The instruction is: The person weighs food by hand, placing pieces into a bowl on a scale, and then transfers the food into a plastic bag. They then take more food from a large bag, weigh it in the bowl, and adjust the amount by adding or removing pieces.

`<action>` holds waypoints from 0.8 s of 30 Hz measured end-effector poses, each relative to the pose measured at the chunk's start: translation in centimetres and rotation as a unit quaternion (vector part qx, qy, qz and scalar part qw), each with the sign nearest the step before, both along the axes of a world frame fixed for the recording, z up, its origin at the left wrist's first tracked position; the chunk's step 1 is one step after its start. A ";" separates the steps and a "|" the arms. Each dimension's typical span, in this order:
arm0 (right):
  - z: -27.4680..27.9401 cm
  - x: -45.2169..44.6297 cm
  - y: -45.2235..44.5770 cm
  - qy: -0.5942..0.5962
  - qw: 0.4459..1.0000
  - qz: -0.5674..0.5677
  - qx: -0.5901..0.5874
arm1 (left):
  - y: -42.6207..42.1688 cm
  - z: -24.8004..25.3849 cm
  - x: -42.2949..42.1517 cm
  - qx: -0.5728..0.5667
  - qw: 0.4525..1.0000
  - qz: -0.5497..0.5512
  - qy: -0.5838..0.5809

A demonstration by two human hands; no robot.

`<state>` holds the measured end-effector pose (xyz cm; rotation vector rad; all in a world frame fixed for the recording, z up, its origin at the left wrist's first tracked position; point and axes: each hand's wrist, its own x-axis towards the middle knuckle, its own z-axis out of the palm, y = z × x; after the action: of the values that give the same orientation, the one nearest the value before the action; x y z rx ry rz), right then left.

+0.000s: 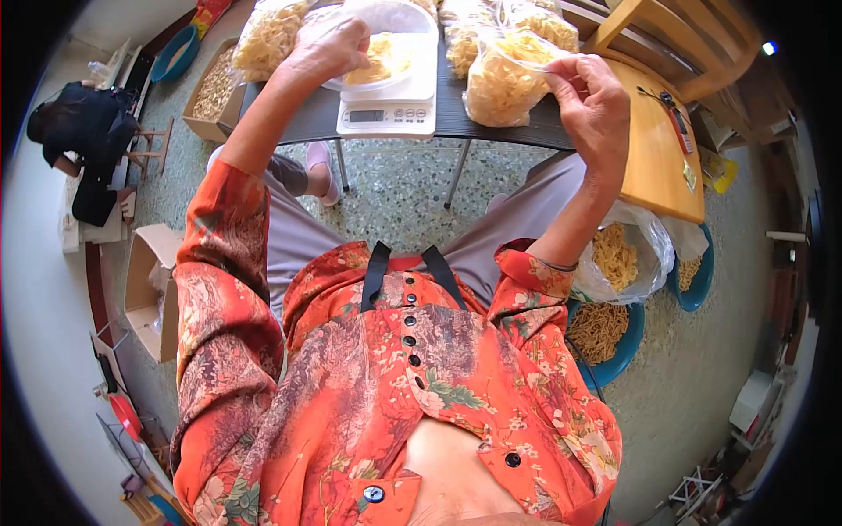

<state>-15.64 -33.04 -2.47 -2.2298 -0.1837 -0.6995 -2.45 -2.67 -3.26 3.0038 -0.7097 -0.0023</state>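
Top centre: left hand (pixel 330 49) curled at round white plastic bowl (pixel 419 31), grip indeterminable; right hand (pixel 595 101) pinching clear, yellow-filled plastic bag (pixel 502 89).

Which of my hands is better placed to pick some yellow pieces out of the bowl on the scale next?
Probably your left hand: it's right at the bowl, close to the yellow pieces. Your right hand is farther off, pinching the edge of a filled bag.
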 end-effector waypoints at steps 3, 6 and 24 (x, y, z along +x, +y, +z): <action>0.1 0.1 0.3 0.009 1.000 0.004 -0.004 | -0.2 -0.4 0.5 0.011 1.000 0.003 -0.010; 0.2 0.0 0.6 0.012 1.000 0.002 -0.016 | -0.4 1.3 -1.6 -0.010 0.997 -0.059 -0.046; -0.2 0.3 0.7 0.018 0.999 0.025 0.019 | 1.8 4.4 -1.2 -0.326 0.941 0.028 0.083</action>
<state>-15.32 -32.34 -2.68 -2.1928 -0.2061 -0.6303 -3.66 -0.92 1.10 2.3506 -0.4827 -0.0139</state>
